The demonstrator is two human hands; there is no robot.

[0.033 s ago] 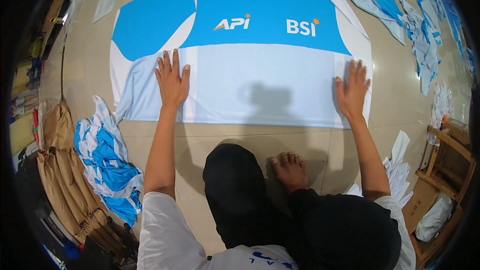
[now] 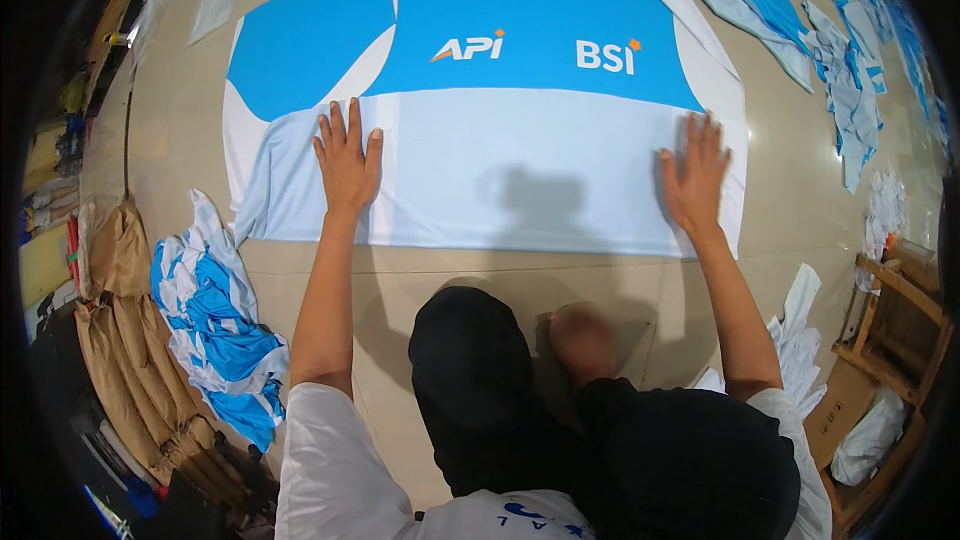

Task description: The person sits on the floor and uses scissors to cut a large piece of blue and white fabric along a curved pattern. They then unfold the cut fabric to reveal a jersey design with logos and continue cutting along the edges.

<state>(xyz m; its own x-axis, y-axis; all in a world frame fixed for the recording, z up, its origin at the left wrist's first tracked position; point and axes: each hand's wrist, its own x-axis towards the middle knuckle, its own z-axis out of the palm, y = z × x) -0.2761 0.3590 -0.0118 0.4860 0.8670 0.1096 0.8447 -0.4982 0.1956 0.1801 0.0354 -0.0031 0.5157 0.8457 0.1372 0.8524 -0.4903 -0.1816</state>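
The flat left hand point(image 2: 350, 172) is resting, the spread, empty right hand point(image 2: 697, 180) shifting inward, perhaps lifting, freeing the cloth point(image 2: 460, 165) edge.

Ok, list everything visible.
Flat printed fabric sheet: one, blue-white, centre
Crumpled fabric heap: one, blue-white, left
Smooth fabric piece: one, blue, upper right
Thin fabric scraps: several, blue-white, right
Loose cloth scraps: several, white, lower right
Wooden frame: one, brown, right
Cardboard box: one, brown, right
Plastic bag: one, whitish, right
Wrinkled bundles: several, brown, lower left
Tiled floor: one, beige, beneath
Left hand, right hand: two, bare, over sheet
Foot: one, bare, below sheet
Legs: two, black-clothed, bottom
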